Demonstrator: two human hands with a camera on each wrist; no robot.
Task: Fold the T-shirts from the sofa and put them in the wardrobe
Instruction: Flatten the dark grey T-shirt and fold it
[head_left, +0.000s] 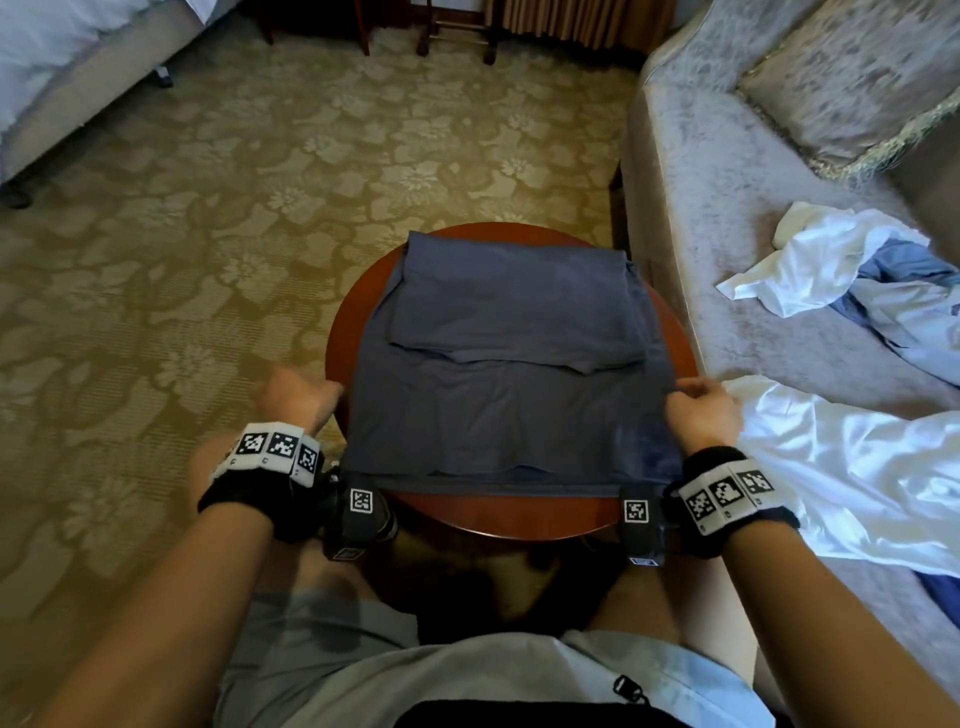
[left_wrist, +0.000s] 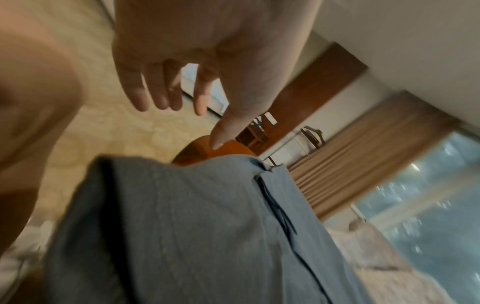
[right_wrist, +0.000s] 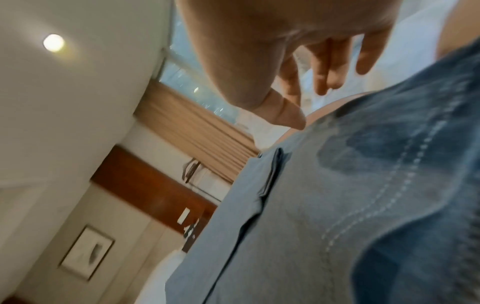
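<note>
A dark blue-grey T-shirt (head_left: 498, 364) lies spread over a small round wooden table (head_left: 498, 514), its far part folded back toward me. My left hand (head_left: 311, 389) hovers at the shirt's left edge, fingers loosely hanging and holding nothing. In the left wrist view this hand (left_wrist: 200, 107) is above the shirt (left_wrist: 182, 226) and the table (left_wrist: 207, 154). My right hand (head_left: 691, 395) is at the shirt's right edge. The right wrist view shows it (right_wrist: 309, 102) relaxed, thumb tip down by the cloth (right_wrist: 337, 205).
A grey sofa (head_left: 727, 208) stands on the right with a cushion (head_left: 852, 78), a crumpled white and blue heap of shirts (head_left: 841, 275) and a white garment (head_left: 857, 467). A bed (head_left: 52, 62) is at the far left. Patterned carpet (head_left: 260, 208) lies between.
</note>
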